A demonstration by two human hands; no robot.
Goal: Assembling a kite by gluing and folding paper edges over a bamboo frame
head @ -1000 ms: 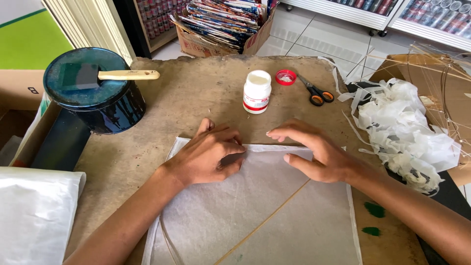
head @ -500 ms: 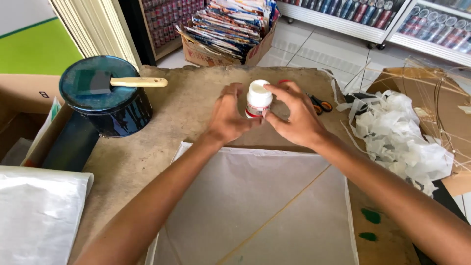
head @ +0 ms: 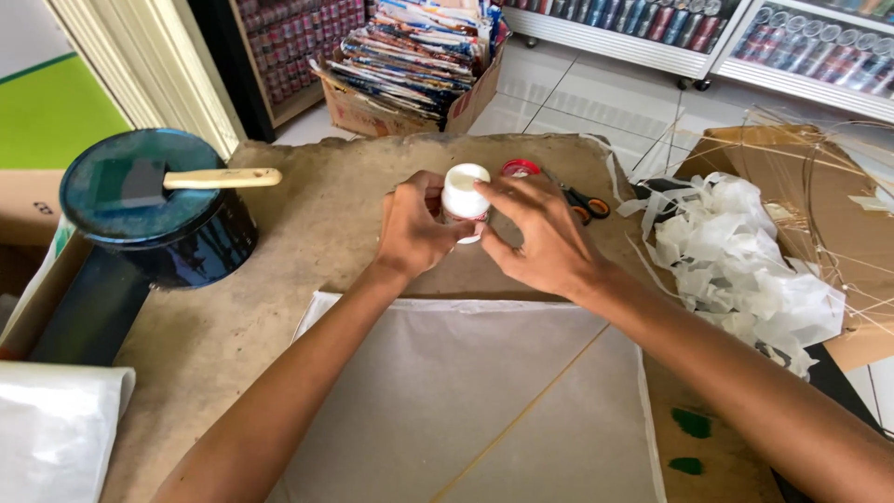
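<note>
A small white bottle [head: 463, 191] stands on the brown worktable [head: 307, 233], held between both hands. My left hand [head: 412, 228] wraps its left side. My right hand [head: 538, 237] grips its right side, with the fingers reaching toward the top. Its top is open and white. A red cap [head: 519, 169] lies just behind the bottle. Below my forearms a sheet of thin white paper [head: 447, 391] lies flat on the table, with a thin stick [head: 535, 401] running diagonally under it.
Orange-handled scissors [head: 587, 202] lie right of the cap. A dark round tin [head: 154, 210] with a foam brush [head: 200, 179] across it sits at left. Crumpled white paper scraps [head: 745, 270] pile at right. A cardboard box of magazines [head: 419, 65] stands on the floor beyond.
A second ago both hands pressed flat on the paper's top edge. They then lifted, reached forward and took hold of the white bottle, which they still hold now.
</note>
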